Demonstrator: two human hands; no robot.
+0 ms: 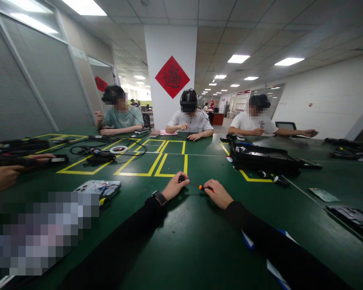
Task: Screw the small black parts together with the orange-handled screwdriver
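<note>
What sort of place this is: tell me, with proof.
Probably a shared workroom in an office: a big green table marked with yellow tape, a tangle of black cables lying on it, and ceiling light panels overhead.

In front of you, white pillar (171, 40) bears red diamond sign (172, 77): black Chinese characters (173, 78), merged together, exact wording unclear. Wall board (242, 100) beyond: print too small for you.

Left sleeve (124, 237) long, black; right sleeve (266, 237) same plain black; dark wristwatch (159, 197) just past left cuff (153, 204)
</note>
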